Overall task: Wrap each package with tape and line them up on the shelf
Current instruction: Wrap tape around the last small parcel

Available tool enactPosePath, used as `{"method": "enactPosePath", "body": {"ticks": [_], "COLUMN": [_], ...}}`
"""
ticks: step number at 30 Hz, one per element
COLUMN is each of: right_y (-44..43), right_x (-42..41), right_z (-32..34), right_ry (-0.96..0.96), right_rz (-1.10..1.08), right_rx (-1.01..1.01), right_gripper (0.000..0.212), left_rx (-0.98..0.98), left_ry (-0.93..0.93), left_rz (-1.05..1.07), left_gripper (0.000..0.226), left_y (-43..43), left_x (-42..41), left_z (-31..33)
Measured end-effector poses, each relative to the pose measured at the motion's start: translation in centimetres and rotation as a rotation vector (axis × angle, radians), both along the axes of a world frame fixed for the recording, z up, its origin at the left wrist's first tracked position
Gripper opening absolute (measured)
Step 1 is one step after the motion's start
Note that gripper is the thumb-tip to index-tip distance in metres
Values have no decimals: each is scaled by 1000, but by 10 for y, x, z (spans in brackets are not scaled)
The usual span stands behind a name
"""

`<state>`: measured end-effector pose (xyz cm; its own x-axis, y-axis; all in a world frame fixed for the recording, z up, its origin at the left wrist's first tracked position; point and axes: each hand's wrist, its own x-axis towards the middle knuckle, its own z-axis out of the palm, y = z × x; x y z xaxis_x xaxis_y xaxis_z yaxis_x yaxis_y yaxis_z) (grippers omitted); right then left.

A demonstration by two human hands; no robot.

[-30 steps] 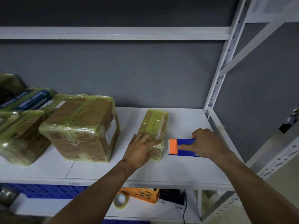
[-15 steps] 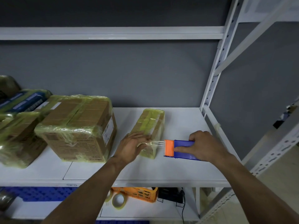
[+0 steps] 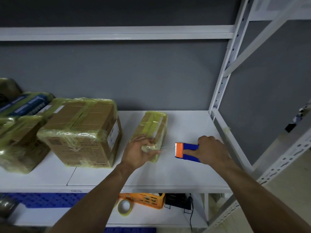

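Resting on the white shelf [image 3: 185, 174], the small taped package [image 3: 154, 126] lies just right of the large taped package [image 3: 84, 132], apart from it. Left hand [image 3: 139, 152]: fingers curled round the near end of the small taped package, thumb on top. Right hand [image 3: 210, 150]: fingers closed on the blue-and-orange tape dispenser [image 3: 186, 151], which sits on the shelf beside that package, not touching it.

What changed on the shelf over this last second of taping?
The right hand pulled the tape dispenser rightward, away from the small package, opening a gap. The left hand, flat on the package's near end before, now curls its fingers round that end. The package and the large wrapped boxes stayed put.
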<state>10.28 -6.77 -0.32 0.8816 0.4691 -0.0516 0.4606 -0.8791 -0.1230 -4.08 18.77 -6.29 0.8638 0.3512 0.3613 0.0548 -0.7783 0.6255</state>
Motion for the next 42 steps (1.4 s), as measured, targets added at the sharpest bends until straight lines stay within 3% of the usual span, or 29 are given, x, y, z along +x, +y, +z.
{"method": "enactPosePath", "body": {"ticks": [10,15,30,36,42], "right_y": [44,61,79,73,51], "right_x": [-1,-4,-12,1,18], "right_z": [-30,-38,-53,-50,-47], "right_ry": [-25,-10,-78,-113,136], "right_rz": [7,30,39,-17,-105], "right_rx": [-62,-73,-52,-4,202], "right_gripper": [66,64,62,63,69], "left_rx": [-41,-79,-92,-2,170], "left_ry": [-112,-137,-93,-106,77], "left_rz": [159,200,172,235,386], "left_gripper": [26,37,32,37,48], "left_y": [-19,-20,-19,-31,-35], "left_x": [4,4,5,1,6], "left_z": [-7,-7,-7,-7,-11]}}
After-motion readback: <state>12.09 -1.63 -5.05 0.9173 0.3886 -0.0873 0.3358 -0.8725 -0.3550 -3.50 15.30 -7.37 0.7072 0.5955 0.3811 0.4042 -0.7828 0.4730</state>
